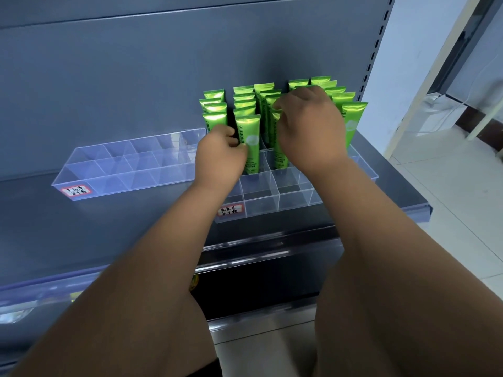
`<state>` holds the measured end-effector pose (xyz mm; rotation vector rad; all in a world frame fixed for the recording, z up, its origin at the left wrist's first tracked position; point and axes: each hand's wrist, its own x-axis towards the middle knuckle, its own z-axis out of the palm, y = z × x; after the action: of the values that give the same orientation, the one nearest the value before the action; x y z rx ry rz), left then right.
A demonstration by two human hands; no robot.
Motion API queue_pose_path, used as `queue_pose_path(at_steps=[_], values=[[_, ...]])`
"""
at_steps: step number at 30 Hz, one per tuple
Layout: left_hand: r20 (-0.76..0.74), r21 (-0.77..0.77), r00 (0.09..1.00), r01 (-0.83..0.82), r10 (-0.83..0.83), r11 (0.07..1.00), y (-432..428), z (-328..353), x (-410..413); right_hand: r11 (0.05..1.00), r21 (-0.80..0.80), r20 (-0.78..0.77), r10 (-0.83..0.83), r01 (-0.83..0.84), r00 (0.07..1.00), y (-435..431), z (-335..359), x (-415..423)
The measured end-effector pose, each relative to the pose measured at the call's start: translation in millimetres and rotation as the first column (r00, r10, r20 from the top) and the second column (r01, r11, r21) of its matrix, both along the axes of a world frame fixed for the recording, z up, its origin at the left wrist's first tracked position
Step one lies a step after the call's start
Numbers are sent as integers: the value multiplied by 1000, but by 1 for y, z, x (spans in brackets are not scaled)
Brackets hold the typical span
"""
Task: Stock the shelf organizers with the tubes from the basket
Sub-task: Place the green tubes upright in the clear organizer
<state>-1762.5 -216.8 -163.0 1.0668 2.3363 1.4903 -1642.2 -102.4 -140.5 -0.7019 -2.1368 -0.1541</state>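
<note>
grey shelf (109,227), right organizer (296,198): we are seating tubes (215,121), left grip (220,156) pinching one tube (249,137), right grip (310,131) pinching another tube (279,156); front cells (261,186) likely needing filling next.

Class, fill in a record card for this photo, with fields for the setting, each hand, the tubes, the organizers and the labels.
setting: grey shelf
left hand: grip on left tube, upright in a cell
right hand: grip near top of right tube, upright in a cell
other tubes: green, upright, in rows in rear cells of right organizer
left organizer: clear, beside the right one
labels: left label, right label, on organizer fronts
basket: not in view
</note>
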Motion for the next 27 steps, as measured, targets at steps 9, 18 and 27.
queue_pose_path(at_steps=[9, 18, 27], values=[[-307, -199, 947, -166, 100, 966, -70, 23, 21, 976, -123, 29, 183, -178, 983, -68, -5, -7], [-437, -248, 865, -381, 248, 891, -223, 15, -8, 806, -388, -14, 479, -446, 878, -206, 16, -56], [-492, -334, 488, -871, 721, 361, -472, -46, 9, 514, -381, 145, 854, -769, 500, -452, -37, -140]])
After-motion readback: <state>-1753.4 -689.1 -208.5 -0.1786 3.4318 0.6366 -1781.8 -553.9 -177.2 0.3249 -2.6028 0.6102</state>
